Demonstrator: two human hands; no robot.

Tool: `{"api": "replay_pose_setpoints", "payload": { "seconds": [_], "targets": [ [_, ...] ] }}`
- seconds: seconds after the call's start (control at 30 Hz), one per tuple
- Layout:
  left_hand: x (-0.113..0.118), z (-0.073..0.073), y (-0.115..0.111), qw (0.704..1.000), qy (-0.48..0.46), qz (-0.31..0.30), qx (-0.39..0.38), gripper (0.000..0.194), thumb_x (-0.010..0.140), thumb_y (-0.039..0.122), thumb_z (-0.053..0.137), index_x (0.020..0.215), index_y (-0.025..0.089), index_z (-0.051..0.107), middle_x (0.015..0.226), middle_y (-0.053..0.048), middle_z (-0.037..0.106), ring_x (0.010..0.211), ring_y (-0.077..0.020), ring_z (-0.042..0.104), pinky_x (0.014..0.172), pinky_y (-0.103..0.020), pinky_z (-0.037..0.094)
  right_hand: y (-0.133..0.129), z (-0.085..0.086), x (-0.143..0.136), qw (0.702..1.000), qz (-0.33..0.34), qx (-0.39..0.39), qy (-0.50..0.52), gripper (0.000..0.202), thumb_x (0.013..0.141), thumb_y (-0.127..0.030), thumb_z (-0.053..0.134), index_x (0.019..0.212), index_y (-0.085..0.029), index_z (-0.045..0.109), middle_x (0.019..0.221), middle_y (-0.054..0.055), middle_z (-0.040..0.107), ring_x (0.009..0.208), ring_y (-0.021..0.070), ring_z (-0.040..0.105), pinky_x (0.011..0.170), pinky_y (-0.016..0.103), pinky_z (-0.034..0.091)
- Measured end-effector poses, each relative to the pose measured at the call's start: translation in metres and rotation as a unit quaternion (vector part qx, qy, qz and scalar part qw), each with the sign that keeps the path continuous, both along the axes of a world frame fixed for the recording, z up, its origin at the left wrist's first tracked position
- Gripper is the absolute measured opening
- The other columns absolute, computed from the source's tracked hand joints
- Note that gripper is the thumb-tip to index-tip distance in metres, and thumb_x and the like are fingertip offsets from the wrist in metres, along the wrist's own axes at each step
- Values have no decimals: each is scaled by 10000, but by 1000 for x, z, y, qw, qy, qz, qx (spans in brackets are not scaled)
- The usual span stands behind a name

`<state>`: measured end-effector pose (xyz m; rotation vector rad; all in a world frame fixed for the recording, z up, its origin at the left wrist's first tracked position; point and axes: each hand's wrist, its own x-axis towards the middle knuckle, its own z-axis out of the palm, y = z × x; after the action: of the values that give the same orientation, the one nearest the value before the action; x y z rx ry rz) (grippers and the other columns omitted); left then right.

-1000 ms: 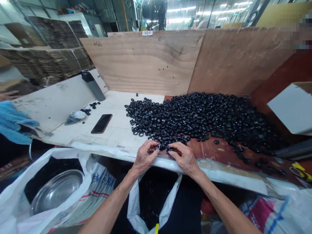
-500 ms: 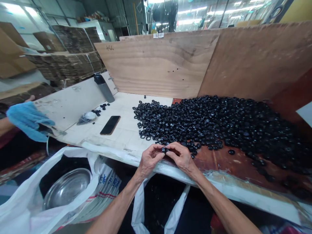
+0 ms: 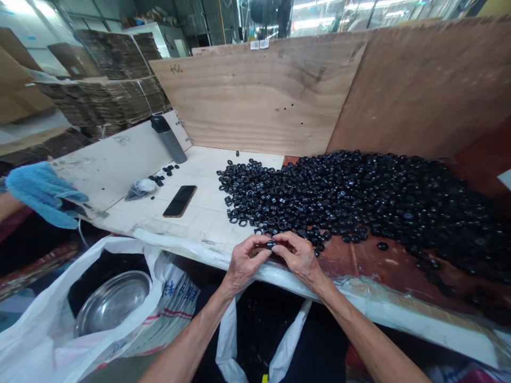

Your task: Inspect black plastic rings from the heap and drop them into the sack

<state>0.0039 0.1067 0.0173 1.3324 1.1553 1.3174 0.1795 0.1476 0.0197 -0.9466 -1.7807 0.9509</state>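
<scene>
Between the fingertips of both hands is a small black ring-shaped part (image 3: 271, 244), held above the table's front edge. My left hand (image 3: 246, 260) pinches it from the left side, and my right hand (image 3: 298, 257) pinches it from the right. Just behind the hands spreads a large pile of black rings and caps (image 3: 343, 197), reaching far to the right. Below the hands hangs an open white bag (image 3: 227, 340) with a dark inside.
A phone (image 3: 180, 201), a grey bottle (image 3: 171, 141) and a small plastic bag (image 3: 141, 188) lie or stand on the left. A white sack (image 3: 40, 330) holds a metal bowl (image 3: 114, 300). Plywood boards (image 3: 259, 101) wall the back. A blue cloth (image 3: 43, 191) hangs at far left.
The view has shifted slightly. The black part between my fingertips has turned a little and now shows more of its side. Both hands keep nearly the same place.
</scene>
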Motion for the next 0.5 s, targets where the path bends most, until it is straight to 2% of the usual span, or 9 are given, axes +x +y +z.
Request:
{"api": "replay_pose_setpoints", "payload": {
  "seconds": [0.13,0.23,0.33,0.4,0.47,0.5],
  "targets": [
    [0,4,0,1000,8,-9,-7,247,828,299,682,1031,158,676,1094,-94,686,999,-216,681,911,-354,568,-1,1,-2,1000,-15,-2,-22,216,901,-320,596,1060,-198,677,854,34,714,713,164,673,687,254,549],
    [0,6,-2,1000,4,-2,-17,239,819,299,692,1015,162,678,1080,-87,695,990,-214,677,908,-341,558,-4,9,-1,998,-2,53,-41,173,932,-281,538,992,-213,685,907,45,721,798,185,689,777,278,544],
    [-2,3,-3,1000,-13,6,-18,243,828,333,683,1008,169,677,1013,-83,706,948,-215,677,879,-332,555,-7,8,-2,993,32,104,-45,199,950,-275,505,1056,-230,666,940,59,713,844,203,691,766,284,553],
    [-5,-4,0,1000,-18,-7,-10,250,823,361,687,988,174,681,993,-87,699,925,-216,670,841,-316,554,-4,-1,-5,990,20,128,-54,231,976,-278,454,918,-238,674,797,35,696,725,183,691,679,254,554],
    [-8,-12,5,1000,-13,-25,9,270,824,388,682,988,174,688,1001,-99,679,926,-222,657,824,-312,543,1,-13,-8,982,9,174,-73,357,994,-297,418,717,-241,637,615,6,624,553,157,643,541,223,517],
    [-8,-16,8,999,-20,-38,15,281,807,399,700,979,177,692,991,-98,673,897,-217,654,801,-306,540,4,-17,-10,979,4,189,-78,380,994,-321,417,691,-242,632,596,9,616,532,158,635,521,223,512]
  ]
}}
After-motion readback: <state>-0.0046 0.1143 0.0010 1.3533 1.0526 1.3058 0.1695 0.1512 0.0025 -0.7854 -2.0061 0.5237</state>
